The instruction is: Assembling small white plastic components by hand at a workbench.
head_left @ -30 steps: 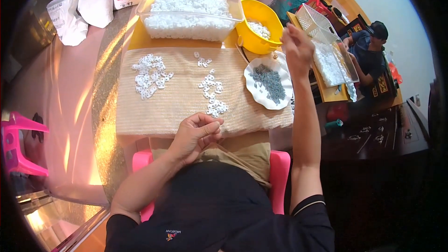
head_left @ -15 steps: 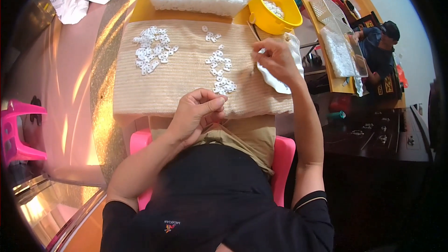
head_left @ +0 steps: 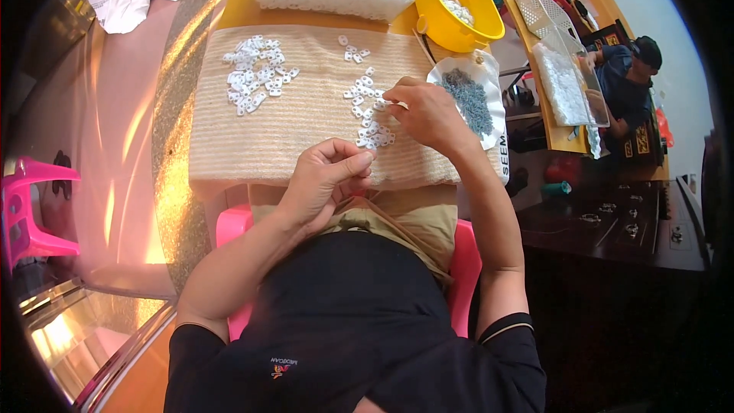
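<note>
My left hand (head_left: 327, 183) is closed in a pinch, thumb against forefinger, at the near edge of the cloth-covered table. What it pinches, if anything, is too small to make out. My right hand (head_left: 432, 113) reaches over the middle group of small white plastic pieces (head_left: 375, 135), its thumb and forefinger bent close together at that group's right side. Its fingertips are partly hidden, and anything in them cannot be made out. Beside it on the right, a heap of small grey metal-looking parts (head_left: 470, 103) lies on a white sheet or bag (head_left: 495, 95).
A larger group of white pieces (head_left: 256, 69) lies on the left of the beige cloth (head_left: 306, 107). Beyond stand a clear bin (head_left: 336, 4) full of white pieces and a yellow basin (head_left: 489, 30). Another person (head_left: 623, 80) sits at the far right. A pink stool (head_left: 38, 237) stands left.
My right hand has moved left, from over the white sheet to the middle white pieces, uncovering the grey heap. My left hand keeps its pinch in nearly the same place.
</note>
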{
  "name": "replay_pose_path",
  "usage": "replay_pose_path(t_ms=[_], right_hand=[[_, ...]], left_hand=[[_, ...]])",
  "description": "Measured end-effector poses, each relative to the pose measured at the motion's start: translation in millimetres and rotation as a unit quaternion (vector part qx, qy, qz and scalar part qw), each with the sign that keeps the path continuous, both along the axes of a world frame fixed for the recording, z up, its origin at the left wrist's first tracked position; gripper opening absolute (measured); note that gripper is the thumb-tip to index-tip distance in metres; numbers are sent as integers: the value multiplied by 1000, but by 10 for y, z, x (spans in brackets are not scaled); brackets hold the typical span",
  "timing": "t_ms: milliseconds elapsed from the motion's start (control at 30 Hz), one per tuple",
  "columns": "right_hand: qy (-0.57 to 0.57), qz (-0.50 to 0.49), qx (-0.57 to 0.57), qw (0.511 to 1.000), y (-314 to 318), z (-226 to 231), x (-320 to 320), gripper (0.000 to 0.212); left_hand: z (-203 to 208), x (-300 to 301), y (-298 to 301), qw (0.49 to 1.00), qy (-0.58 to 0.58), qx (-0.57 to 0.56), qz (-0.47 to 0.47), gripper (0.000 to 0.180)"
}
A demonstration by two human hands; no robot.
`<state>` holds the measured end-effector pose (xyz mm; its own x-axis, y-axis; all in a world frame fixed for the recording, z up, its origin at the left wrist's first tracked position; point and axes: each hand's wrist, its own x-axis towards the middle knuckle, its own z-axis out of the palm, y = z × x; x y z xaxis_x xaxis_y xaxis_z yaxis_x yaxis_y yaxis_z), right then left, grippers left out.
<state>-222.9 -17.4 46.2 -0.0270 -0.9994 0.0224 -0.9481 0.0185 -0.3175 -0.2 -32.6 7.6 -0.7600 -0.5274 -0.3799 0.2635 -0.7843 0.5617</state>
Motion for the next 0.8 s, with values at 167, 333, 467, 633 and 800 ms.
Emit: replay_pose_path(t_ms=[167, 333, 467, 633, 800], right_hand=[[23, 22, 11, 999, -40, -6, 90, 14], [53, 11, 15, 998, -45, -45, 95, 15], [91, 27, -20, 995, -26, -150, 72, 15], [48, 17, -79, 996, 49, -210, 104, 11], [-31, -2, -151, 988, 132, -297, 54, 9]], left_hand=[[-14, 8, -11, 1000, 5, -1, -4, 7], [-20, 4, -5, 1000, 12, -2, -9, 7], [-26, -3, 3, 1000, 7, -5, -6, 8], [-29, -5, 6, 1000, 5, -4, -6, 8], [-38, -8, 8, 1000, 7, -8, -1, 9]])
